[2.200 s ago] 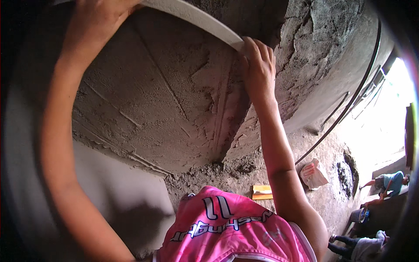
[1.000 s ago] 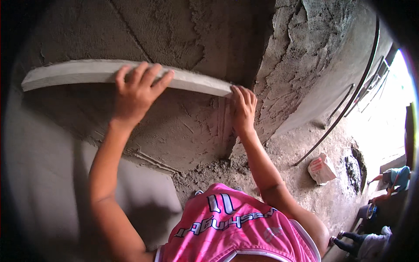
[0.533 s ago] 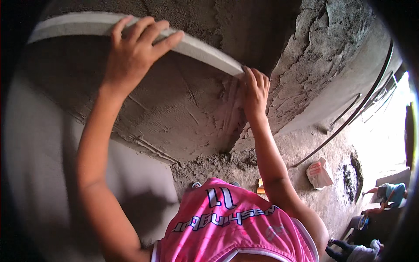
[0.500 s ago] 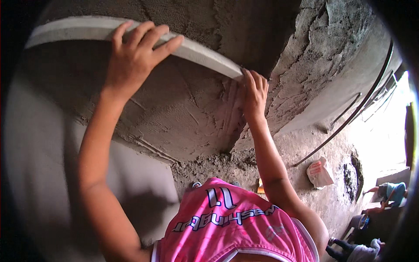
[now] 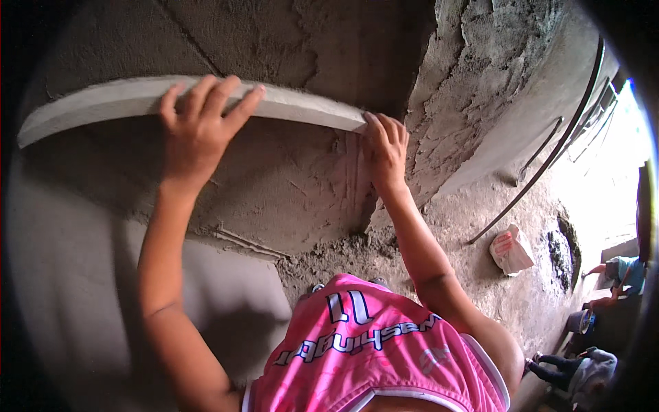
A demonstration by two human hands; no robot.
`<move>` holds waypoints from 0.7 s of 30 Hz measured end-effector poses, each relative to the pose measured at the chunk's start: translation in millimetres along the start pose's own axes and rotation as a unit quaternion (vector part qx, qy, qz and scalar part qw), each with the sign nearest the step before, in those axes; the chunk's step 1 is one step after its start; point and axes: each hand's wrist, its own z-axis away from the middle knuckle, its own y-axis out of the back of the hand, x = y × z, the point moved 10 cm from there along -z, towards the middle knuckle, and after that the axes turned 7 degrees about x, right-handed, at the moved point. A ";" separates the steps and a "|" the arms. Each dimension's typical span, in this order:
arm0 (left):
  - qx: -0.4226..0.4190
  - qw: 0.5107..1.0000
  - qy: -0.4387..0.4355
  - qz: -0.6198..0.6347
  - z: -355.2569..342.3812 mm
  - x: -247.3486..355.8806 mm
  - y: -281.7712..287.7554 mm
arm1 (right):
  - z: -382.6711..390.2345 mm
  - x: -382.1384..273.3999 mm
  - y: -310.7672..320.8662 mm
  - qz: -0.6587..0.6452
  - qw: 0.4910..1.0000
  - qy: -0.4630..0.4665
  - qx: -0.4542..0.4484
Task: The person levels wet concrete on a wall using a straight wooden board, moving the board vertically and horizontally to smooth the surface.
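A long, pale grey straightedge (image 5: 302, 104) lies sideways against a wall of damp grey plaster (image 5: 288, 165), its line bent by the lens. My left hand (image 5: 198, 134) grips it left of its middle, fingers spread over the upper edge and the thumb out of sight. At the right end, my right hand (image 5: 386, 147) has its fingers curled over the bar, close to the wall's corner. Below the bar the plaster shows ridges and scrape marks; above it, the surface looks finer, with a thin groove running up from the bar.
Rough plaster (image 5: 473, 89) covers the wall right of the corner. Mortar crumbs (image 5: 336, 261) lie along the wall's foot. A dark curved rod (image 5: 542, 172) leans at the right, near a crumpled sack (image 5: 511, 250). Two people (image 5: 592, 374) are far off at the lower right.
Against the wall, the straightedge's left part has come down and its left end now shows. Both hands have shifted a little left in the picture, still on the bar.
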 end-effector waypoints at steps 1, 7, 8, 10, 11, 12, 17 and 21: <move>0.009 1.000 -0.001 -0.023 -12.6 -12.7 11.9 | -15.7 -7.3 8.5 -0.001 1.000 0.012 0.015; 0.026 0.990 -0.052 -0.128 -55.9 -73.6 38.9 | -83.7 -31.9 23.0 0.001 0.998 0.055 0.042; 0.016 0.990 -0.050 -0.127 -58.9 -73.8 36.6 | -89.1 -32.1 22.5 0.001 0.997 0.059 0.045; -0.002 0.991 -0.045 -0.123 -66.3 -69.1 31.0 | -83.3 -24.8 20.7 0.023 0.997 0.063 0.049; -0.004 0.993 -0.043 -0.110 -66.9 -65.5 27.1 | -81.3 -20.2 18.7 0.033 0.996 0.064 0.054; -0.014 0.994 -0.043 -0.102 -59.8 -60.9 22.7 | -74.9 -22.6 14.5 0.031 0.998 0.042 0.038; -0.025 0.999 -0.039 -0.023 -20.5 -22.2 -0.2 | -13.6 -4.7 -9.3 0.019 1.000 0.002 -0.007; -0.035 0.999 -0.025 0.008 -3.1 7.6 -1.8 | 15.0 2.0 -2.1 0.003 0.999 -0.029 -0.019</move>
